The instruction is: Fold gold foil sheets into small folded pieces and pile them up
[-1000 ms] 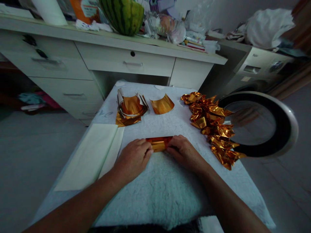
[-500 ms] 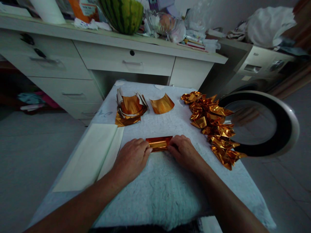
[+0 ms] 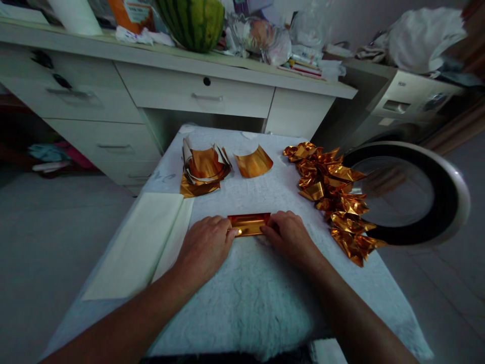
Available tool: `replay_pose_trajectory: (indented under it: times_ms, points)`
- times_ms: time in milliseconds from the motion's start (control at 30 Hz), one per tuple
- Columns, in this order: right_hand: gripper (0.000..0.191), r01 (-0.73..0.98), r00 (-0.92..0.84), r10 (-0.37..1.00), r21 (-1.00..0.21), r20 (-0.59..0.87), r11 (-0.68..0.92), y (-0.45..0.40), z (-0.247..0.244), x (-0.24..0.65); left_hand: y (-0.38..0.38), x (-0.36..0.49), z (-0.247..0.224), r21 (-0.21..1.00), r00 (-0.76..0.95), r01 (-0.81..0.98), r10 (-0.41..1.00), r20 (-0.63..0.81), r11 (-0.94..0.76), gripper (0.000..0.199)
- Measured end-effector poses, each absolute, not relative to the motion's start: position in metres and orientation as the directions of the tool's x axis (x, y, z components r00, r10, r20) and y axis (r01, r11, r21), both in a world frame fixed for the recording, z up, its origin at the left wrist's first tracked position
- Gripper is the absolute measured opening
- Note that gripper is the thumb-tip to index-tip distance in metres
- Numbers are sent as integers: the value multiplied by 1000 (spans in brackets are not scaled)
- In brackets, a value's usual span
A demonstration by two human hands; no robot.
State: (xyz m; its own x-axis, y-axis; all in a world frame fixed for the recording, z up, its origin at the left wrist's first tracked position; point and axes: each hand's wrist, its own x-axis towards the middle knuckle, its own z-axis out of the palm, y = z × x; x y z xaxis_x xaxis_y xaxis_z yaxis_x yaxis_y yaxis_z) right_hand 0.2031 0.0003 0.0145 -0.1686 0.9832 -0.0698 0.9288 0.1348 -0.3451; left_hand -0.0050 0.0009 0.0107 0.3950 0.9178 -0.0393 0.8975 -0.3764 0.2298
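A small sheet of shiny gold foil paper, curled along its length, lies on the cloth-covered table between my hands. My left hand grips its left end, the thumb at the near edge. At the right end, my right hand pinches it the same way. Beyond them, a single curved gold sheet rests on the cloth, beside a curled stack of gold sheets with white backs. Several folded gold foil pieces form a pile on the right.
Flat pale paper sheets lie on the left of the light blue table cloth. A white counter with drawers stands behind, a watermelon on top. At right, the washing machine's round door hangs wide beside the table.
The foil sheet's near part lies a little flatter between my fingers. Both hands keep almost the same place, and the view shifts very slightly.
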Motion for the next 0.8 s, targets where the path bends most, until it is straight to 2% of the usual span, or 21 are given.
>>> replay_pose_trajectory:
  times_ms: [800]
  points:
    - [21,937,-148,986,-331,-80,114,1,16,203,1,-3,13,167,361,921,932,-34,-351,27]
